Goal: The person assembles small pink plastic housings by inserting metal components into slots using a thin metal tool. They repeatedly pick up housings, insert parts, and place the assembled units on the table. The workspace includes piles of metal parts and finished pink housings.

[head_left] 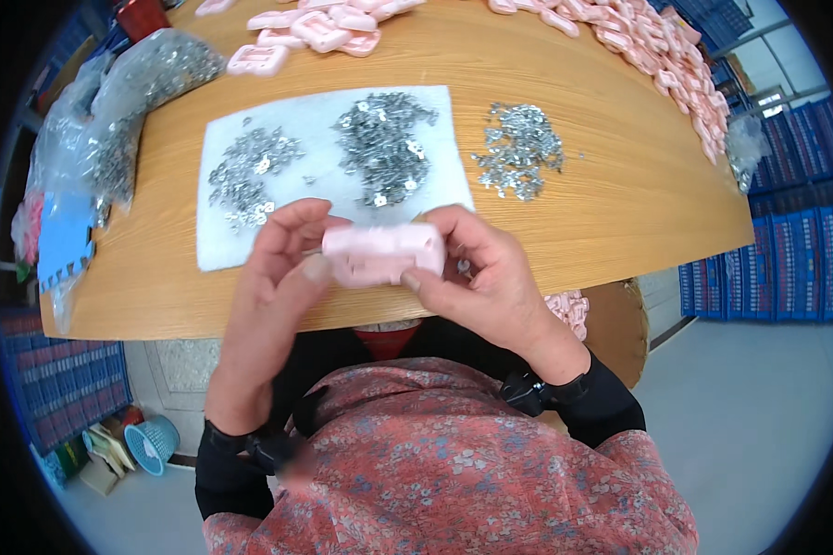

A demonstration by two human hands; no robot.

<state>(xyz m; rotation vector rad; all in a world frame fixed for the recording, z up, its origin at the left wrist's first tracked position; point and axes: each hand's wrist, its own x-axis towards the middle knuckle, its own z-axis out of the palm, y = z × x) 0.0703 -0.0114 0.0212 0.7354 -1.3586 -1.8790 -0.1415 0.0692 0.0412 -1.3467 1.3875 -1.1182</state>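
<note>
Between my hands, over the near edge of the table, is a pale pink plastic housing (372,252) with slots along its side. My left hand (282,264) pinches its left end, thumb in front and fingers curled behind. My right hand (486,277) closes on the right end, the thumb pressing the lower front edge. A small shiny metal piece (464,267) shows by the curled fingers of my right hand. Just beyond my hands, a white sheet (319,111) carries two heaps of small metal plates, a left heap (250,176) and a denser right heap (384,148).
Right of the sheet lies another metal heap (520,150) on the wooden table (611,203). Pink housings (319,30) lie at the back, and more pink pieces (662,65) line the far right edge. Clear bags of metal parts (148,83) stand at left. Blue racks (764,268) flank the table.
</note>
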